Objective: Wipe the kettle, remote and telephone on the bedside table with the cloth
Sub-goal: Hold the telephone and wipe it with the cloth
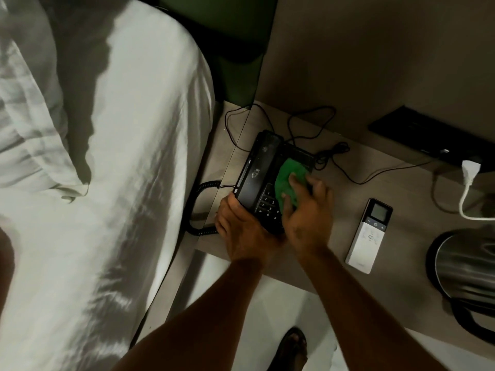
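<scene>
A black telephone sits at the left end of the bedside table, its handset in the cradle. My left hand grips the telephone's near left corner. A green cloth lies on the telephone's right half, above the keypad, and my right hand presses down on it with spread fingers. The white remote lies flat to the right of my hands. At the right edge of the view stands the steel kettle with a black handle, partly cut off.
A bed with white sheets fills the left side, close to the table. Black cables loop behind the telephone, and its coiled cord hangs at the left. A white plug sits in a black socket strip. My sandalled foot shows below.
</scene>
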The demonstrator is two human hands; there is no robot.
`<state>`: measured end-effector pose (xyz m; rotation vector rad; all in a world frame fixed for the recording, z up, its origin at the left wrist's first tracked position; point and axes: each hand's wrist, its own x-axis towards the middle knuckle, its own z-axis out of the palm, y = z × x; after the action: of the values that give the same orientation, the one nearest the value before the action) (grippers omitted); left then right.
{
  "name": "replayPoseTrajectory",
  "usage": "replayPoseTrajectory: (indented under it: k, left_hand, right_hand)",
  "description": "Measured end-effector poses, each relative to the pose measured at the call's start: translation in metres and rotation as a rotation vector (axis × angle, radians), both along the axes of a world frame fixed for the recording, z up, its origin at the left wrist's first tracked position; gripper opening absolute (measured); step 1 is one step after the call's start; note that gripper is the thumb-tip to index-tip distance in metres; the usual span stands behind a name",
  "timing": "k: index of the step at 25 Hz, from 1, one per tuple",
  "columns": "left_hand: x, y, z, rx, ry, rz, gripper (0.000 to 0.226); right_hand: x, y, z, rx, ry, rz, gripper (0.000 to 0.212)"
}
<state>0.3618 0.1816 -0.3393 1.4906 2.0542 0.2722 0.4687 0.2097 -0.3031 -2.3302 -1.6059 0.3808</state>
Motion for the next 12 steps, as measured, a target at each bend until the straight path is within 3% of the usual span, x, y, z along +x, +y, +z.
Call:
replayPoseTrajectory:
  k: [6, 9, 12]
  left_hand:
    - [-0.002, -0.001, -0.003, 0.004, 0.002, 0.000, 0.145]
    - [-0.002, -0.001, -0.002, -0.022, -0.011, 0.004, 0.146]
    - [-0.002, 0.000, -0.003, -0.008, -0.020, 0.023, 0.145]
  right_hand:
    - [0.023, 0.046, -0.005, 0.017, -0.021, -0.028, 0.041]
    - [0.047, 0.092, -0.010, -0.036, 0.137, -0.224, 0.040]
    - [0.049, 0.096, -0.009, -0.027, 0.217, -0.269, 0.041]
